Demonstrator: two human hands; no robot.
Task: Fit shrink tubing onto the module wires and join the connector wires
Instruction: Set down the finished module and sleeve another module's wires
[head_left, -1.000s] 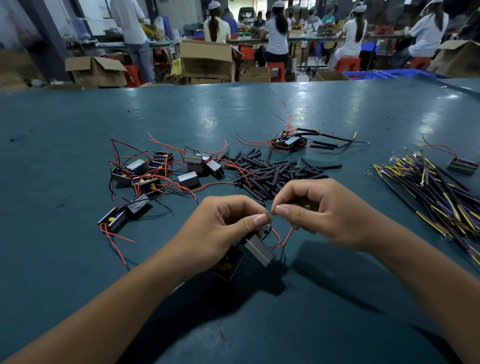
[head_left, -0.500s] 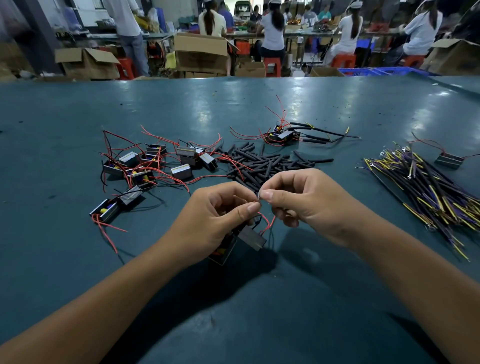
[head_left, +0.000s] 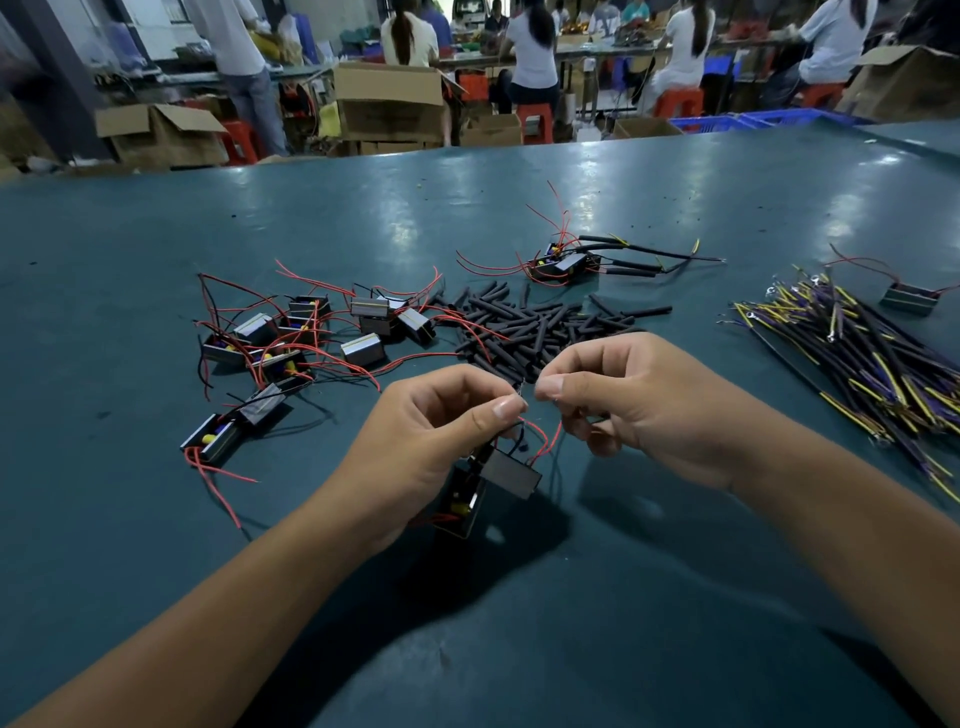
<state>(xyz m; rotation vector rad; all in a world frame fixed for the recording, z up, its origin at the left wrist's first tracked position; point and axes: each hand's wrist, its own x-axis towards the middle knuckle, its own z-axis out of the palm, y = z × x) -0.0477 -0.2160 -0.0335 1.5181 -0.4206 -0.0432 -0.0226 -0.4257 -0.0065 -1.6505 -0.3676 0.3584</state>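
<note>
Just then the two hands had drawn a touch apart above the table (head_left: 156, 597), where a second earlier thumb had been meeting thumb. The left hand (head_left: 431, 441) kept its thumb and forefinger pinched on a wire end, with a module (head_left: 511, 473) hanging under it on red wires (head_left: 545, 441) and a second black module tucked below the palm. The right hand (head_left: 634, 405) had its fingers curled with thumb against forefinger, nipping something too small to make out; it may have been a wire tip or a bit of tubing, I could not tell. To my eye that meant the tubing was only now being lined up to the wire, and the joining had not begun. Just beyond the hands lay the tube pile (head_left: 540, 327), within easy reach. To the left of that pile sat a heap of spare modules (head_left: 311, 338) in a tangle of red leads. Behind the pile was a module with sleeved leads (head_left: 566, 262), seemingly finished. Well to the right of the pile lay a connector bundle (head_left: 872, 364), yellow and purple. Nothing blocked the hands, though the loose red leads trailing toward the pile could snag a reach. Farther off, seated workers and cartons (head_left: 389, 104) filled the room.
</note>
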